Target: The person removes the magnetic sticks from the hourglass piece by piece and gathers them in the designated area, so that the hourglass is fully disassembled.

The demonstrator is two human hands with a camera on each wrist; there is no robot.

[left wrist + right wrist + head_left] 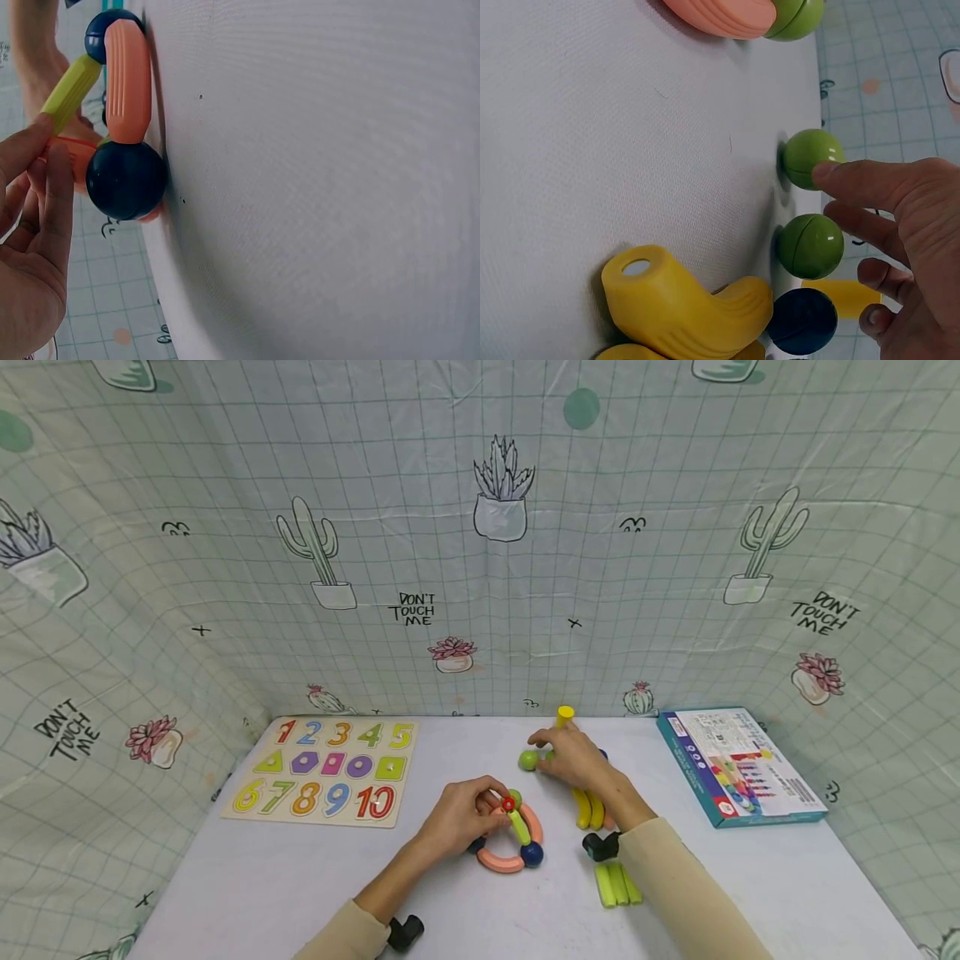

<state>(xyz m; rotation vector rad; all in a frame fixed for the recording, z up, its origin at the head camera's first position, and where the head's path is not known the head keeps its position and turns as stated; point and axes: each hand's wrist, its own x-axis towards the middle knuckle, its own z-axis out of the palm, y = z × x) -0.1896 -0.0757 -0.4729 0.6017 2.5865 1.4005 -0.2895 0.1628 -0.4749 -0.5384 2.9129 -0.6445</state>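
By the fingers of the left hand point(461, 817), a yellow-green rod point(519, 828) was pinched at its raised end; its long axis sloped down from them, rightward and toward the body, to the ring point(500, 862) on the worktop point(300, 893). In the ring, two dark blue balls point(532, 854), one green ball point(798, 16) and at least two pink curved sticks point(129, 82) were counted.

The fingers of the right hand point(576, 760) were spread apart, clamped on nothing. The coming move was judged to turn on the first loose green ball point(810, 154), set just left of them, nearer the right hand; being round, it was given no long axis. Whether it was touched could not be told.

Near those fingers were seen a second loose green ball point(812, 246), one loose blue ball point(802, 321) and one yellow cylinder point(565, 714); bodyward of them, at least two yellow curved sticks point(582, 808), then three loose rods point(618, 887).

Well apart, one box point(750, 768) was placed right of the right fingers, and one number board point(318, 768) left of the left fingers.
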